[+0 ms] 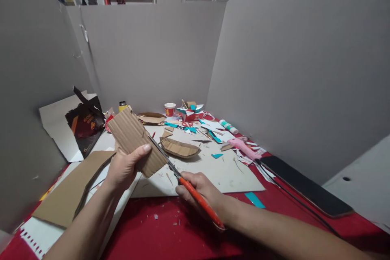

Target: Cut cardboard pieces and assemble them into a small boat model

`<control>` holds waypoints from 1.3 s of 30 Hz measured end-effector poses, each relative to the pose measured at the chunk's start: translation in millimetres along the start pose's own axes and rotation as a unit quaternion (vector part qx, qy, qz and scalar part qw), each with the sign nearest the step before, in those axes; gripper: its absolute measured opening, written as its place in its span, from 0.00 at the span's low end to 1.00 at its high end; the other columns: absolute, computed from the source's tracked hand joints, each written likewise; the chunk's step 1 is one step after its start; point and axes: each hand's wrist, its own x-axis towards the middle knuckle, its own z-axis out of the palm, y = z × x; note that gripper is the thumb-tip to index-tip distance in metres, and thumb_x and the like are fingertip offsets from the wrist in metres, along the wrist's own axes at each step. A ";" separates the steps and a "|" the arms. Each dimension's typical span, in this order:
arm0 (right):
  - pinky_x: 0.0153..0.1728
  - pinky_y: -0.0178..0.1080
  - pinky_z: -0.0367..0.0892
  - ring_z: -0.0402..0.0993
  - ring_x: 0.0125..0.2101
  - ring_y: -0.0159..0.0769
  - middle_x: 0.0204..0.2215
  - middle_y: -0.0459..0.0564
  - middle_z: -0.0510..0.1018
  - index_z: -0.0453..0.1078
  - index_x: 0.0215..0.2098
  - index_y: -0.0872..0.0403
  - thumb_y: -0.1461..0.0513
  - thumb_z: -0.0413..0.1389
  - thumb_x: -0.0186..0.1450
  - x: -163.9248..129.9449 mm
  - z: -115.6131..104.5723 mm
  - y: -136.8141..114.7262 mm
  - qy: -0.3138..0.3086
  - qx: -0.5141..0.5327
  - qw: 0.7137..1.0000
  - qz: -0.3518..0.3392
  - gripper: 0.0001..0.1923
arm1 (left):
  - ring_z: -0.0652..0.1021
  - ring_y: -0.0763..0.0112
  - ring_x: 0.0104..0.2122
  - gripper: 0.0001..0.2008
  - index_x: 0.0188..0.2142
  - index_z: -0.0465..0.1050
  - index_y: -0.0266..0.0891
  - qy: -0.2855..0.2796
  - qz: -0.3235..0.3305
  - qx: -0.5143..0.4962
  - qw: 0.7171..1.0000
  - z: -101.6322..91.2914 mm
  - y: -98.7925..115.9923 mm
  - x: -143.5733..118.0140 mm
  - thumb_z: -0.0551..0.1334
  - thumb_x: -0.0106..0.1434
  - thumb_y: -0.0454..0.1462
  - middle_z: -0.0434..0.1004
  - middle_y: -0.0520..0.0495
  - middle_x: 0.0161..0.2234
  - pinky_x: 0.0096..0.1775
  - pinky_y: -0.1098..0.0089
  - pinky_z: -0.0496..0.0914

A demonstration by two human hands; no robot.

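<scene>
A piece of corrugated cardboard (129, 136) is gripped in my left hand (126, 166), thumb on its face and fingers behind. My right hand (201, 191) is closed around the orange handles of a pair of scissors (198, 197). The scissor blades reach up and left to the right edge of the cardboard, near my left thumb. Whether the blades are parted is hard to make out. Just beyond them, a boat-shaped cardboard piece (179, 147) lies on the white board (195, 178).
At the left lie a large cardboard offcut (70, 187) and a dark printed box (85, 126). Farther back are a paper cup (170, 109) and a small paper-and-cardboard model (191, 111). Teal and white scraps, a pink glue gun (243, 148) and a black slab (304, 185) line the right side.
</scene>
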 end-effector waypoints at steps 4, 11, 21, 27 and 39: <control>0.21 0.32 0.51 0.49 0.21 0.27 0.20 0.40 0.56 0.55 0.25 0.53 0.47 0.51 0.66 1.1 2.4 5.4 -0.003 0.030 1.000 0.001 0.21 | 0.79 0.67 0.35 0.25 0.45 0.76 0.37 0.002 0.000 -0.001 1.000 -1.2 1.8 0.9 0.75 0.46 0.37 0.81 0.49 0.36 0.41 0.67 0.75; 0.24 0.33 0.51 0.51 0.22 0.28 0.21 0.40 0.59 0.54 0.26 0.53 0.50 0.51 0.66 3.7 -2.2 -2.0 -0.003 -0.094 0.996 0.000 0.19 | 0.79 0.67 0.30 0.22 0.40 0.77 0.37 0.039 0.018 0.010 0.999 -2.5 9.8 2.0 0.76 0.44 0.38 0.81 0.49 0.32 0.34 0.69 0.76; 0.24 0.33 0.51 0.50 0.22 0.27 0.21 0.40 0.57 0.55 0.27 0.53 0.52 0.50 0.68 -1.3 0.2 7.3 0.003 -0.025 1.000 -0.002 0.17 | 0.77 0.70 0.34 0.22 0.43 0.76 0.39 0.005 -0.008 0.016 1.000 2.3 -1.7 -5.7 0.75 0.47 0.38 0.80 0.51 0.35 0.39 0.70 0.74; 0.24 0.33 0.53 0.51 0.23 0.28 0.21 0.40 0.57 0.56 0.27 0.54 0.49 0.50 0.67 0.2 1.8 7.1 0.013 -0.026 0.999 -0.018 0.19 | 0.77 0.69 0.34 0.21 0.41 0.77 0.37 0.007 -0.012 0.020 1.000 5.7 -2.5 -6.9 0.74 0.47 0.39 0.79 0.49 0.35 0.38 0.70 0.74; 0.22 0.31 0.53 0.51 0.22 0.27 0.21 0.40 0.56 0.57 0.25 0.54 0.47 0.50 0.67 -1.2 -0.7 3.1 0.018 -0.001 1.000 -0.009 0.22 | 0.78 0.69 0.31 0.22 0.41 0.77 0.37 -0.001 -0.041 0.010 0.999 13.9 2.1 -12.7 0.75 0.45 0.39 0.80 0.48 0.34 0.34 0.71 0.75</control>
